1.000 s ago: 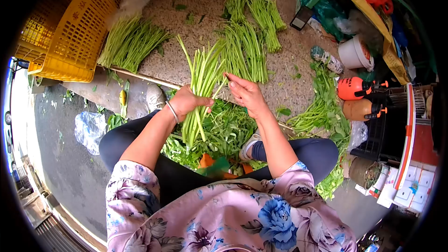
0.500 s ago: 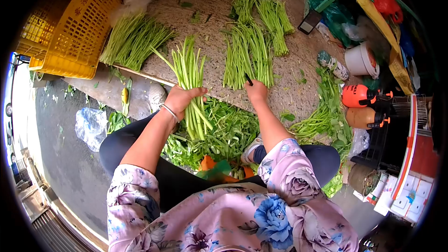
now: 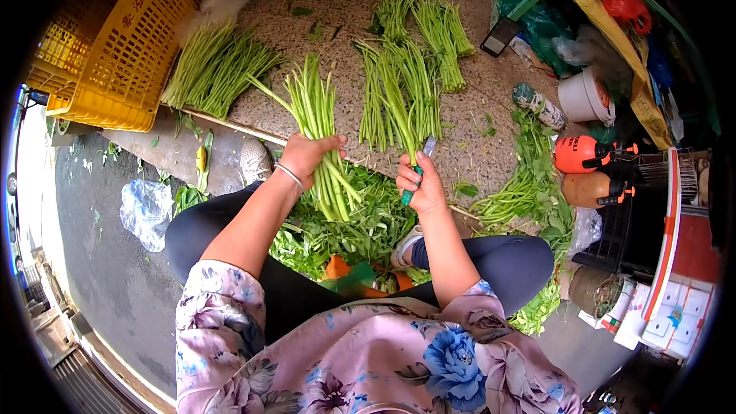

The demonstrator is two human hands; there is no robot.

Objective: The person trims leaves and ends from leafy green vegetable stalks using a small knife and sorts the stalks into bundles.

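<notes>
My left hand (image 3: pixel 307 159) is closed around a bunch of green leaf-vegetable stalks (image 3: pixel 313 111), their tops fanned out and lower ends hanging over the leaf pile. In my right hand (image 3: pixel 428 188) is a small knife (image 3: pixel 413 190) with a green handle, its short blade showing above the fingers. A few brighter stalks (image 3: pixel 399 111) run up from the fingertips of that hand; their lower ends seem pinched there. Behind them lies a bundle of trimmed stalks (image 3: pixel 372 107) on the speckled slab. Loose green leaves (image 3: pixel 368 195) are heaped between my feet.
More stalks (image 3: pixel 218 69) lie beside a yellow plastic crate (image 3: pixel 126 46) at upper left. Further bundles (image 3: pixel 448 38) rest at the back. To the right are leafy stems (image 3: pixel 529 184), a white bucket (image 3: pixel 585 97) and an orange spray bottle (image 3: pixel 579 155). A clear plastic bag (image 3: pixel 147 213) lies left.
My right hand has drawn back from the bundle toward me and turned, bringing the green knife handle into view, with stalks at its fingertips. The left hand keeps its bunch, shifted slightly.
</notes>
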